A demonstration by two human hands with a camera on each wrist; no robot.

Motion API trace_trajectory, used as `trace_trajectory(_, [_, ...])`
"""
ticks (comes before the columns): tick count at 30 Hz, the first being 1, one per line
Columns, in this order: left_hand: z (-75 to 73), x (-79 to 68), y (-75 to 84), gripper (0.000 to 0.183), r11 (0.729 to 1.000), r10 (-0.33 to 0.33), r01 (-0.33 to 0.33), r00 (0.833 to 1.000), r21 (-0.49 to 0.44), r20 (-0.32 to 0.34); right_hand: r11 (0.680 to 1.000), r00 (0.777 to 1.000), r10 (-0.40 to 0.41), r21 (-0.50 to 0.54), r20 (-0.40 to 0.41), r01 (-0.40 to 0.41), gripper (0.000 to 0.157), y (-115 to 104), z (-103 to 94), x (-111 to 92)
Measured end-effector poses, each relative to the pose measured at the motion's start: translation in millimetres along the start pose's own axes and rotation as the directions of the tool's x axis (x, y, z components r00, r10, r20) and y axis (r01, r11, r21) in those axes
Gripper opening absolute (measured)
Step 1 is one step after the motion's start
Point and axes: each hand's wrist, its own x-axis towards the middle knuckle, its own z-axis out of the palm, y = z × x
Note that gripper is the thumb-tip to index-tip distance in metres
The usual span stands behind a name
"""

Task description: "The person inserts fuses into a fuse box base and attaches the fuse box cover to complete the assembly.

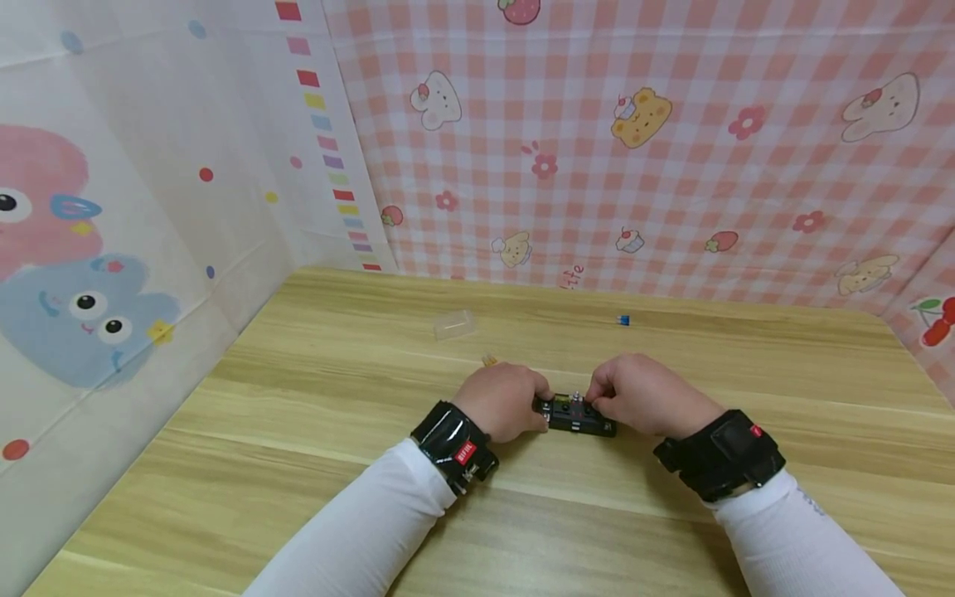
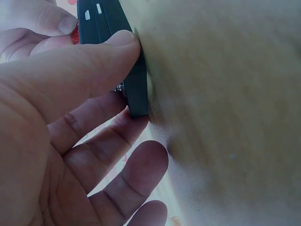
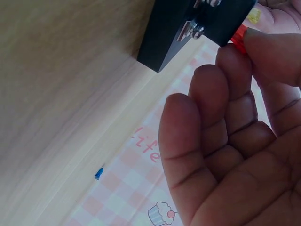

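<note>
On the table in the head view lies a black fuse block [image 1: 593, 425] with metal screw terminals. My left hand [image 1: 498, 402] grips its left end, thumb on the near side and fingertips at the far side. At the block's right part is my right hand [image 1: 649, 394]. Between that thumb and index finger a small red blade fuse [image 3: 239, 40] is pinched, right at the block's edge in the right wrist view; how deep it sits is hidden. A small yellow piece [image 3: 254, 16] shows beside it. The other right fingers are bent and touch nothing.
Farther back on the wooden table [image 1: 358, 514] lie a blue blade fuse [image 1: 623, 320] and a clear plastic cover [image 1: 453, 325]. An orange-yellow piece [image 1: 488, 361] sits just beyond the left hand. Cloth-covered walls [image 1: 567, 207] stand behind and to the left.
</note>
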Motion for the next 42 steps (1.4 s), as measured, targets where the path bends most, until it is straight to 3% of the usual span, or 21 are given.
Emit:
trace_trajectory(33, [-1.6, -0.8, -0.2, 0.031, 1.0, 0.005, -0.005, 1.0, 0.001, -0.006, 1.0, 1.0, 0.013, 0.027, 0.006, -0.013, 0.015, 2.8, 0.5, 1.3])
trace_trajectory(42, [-1.4, -1.6, 0.0, 0.033, 1.0, -0.002, 0.002, 1.0, -0.005, 0.002, 0.999, 0.999, -0.037, 0.016, -0.014, 0.037, 0.011, 5.7, -1.3, 1.2])
